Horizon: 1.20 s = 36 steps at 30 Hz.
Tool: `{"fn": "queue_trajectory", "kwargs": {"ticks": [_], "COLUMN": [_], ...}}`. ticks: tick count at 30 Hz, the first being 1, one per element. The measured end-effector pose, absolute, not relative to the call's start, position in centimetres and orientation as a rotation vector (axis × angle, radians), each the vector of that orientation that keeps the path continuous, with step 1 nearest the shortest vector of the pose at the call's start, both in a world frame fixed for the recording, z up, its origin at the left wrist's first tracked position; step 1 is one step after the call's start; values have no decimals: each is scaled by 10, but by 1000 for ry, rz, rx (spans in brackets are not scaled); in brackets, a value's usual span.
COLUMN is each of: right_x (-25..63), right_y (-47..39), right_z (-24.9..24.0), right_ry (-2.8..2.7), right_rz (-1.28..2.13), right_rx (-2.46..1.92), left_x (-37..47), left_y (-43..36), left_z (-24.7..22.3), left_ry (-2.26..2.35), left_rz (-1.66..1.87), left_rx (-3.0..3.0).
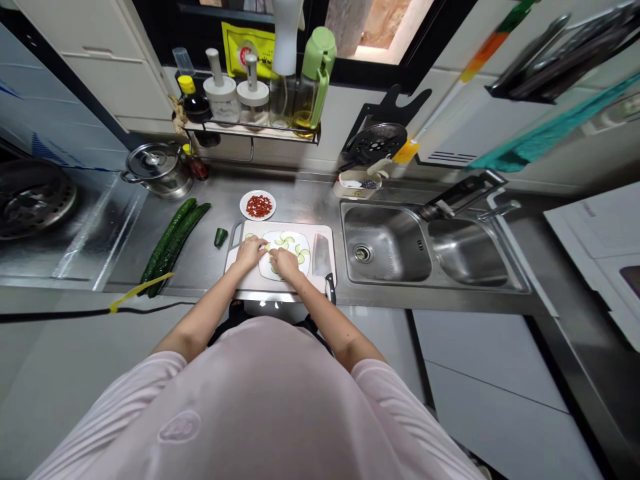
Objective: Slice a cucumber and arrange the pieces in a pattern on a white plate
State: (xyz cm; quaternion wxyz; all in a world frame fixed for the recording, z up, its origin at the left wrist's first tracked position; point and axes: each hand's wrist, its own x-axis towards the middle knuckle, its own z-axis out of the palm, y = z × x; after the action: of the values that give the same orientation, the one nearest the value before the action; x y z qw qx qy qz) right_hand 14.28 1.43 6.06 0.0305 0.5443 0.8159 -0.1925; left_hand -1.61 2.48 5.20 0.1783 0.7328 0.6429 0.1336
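On the cutting board (327, 233) sits a white plate (305, 267) with thin cucumber slices (302, 253) fanned out in small curved groups. My left hand (250, 252) reaches over the plate's left side, its fingertips pinched on a pale green cucumber slice. Close beside it, my right hand (284, 264) is over the plate with its fingers curled together; what they hold, if anything, is hidden. A kitchen knife (321, 255) lies along the board's right side, its black handle toward me. Left of the board is a cucumber end piece (221, 237).
Two whole cucumbers (176, 241) lie at the left, in front of a lidded steel pot (159, 170). Behind the board stands a small plate (243, 208) of chopped red pieces. To the right is a double sink (387, 243); a wall shelf (250, 129) holds jars and bottles.
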Motion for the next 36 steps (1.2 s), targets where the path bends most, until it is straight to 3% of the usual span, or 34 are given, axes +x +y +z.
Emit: {"fn": "queue_trajectory", "kwargs": {"ticks": [36], "right_x": [140], "right_y": [8], "right_z": [66], "right_ry": [2466], "right_rz": [-630], "right_rx": [1712], "left_x": [-15], "left_y": [24], "left_z": [61], "left_ry": [1799], "left_rz": [357], "left_rx": [2041]}}
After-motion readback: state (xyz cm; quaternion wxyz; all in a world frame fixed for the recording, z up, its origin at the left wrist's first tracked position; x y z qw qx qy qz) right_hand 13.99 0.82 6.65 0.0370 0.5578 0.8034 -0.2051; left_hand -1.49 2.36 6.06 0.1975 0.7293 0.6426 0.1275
